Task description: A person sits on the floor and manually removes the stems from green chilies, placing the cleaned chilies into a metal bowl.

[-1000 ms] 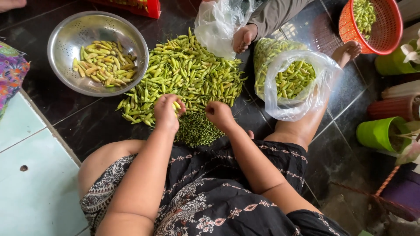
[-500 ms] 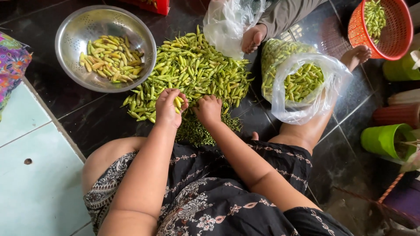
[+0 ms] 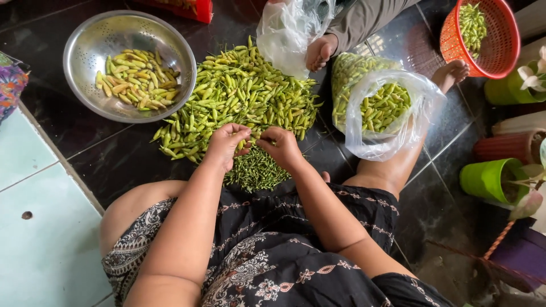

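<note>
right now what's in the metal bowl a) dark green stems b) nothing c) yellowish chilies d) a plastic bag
c: the metal bowl holds a small heap of yellowish chilies, paler than the big green pile on the floor beside it; the dark stems lie on the floor under the left hand and right hand.
</note>
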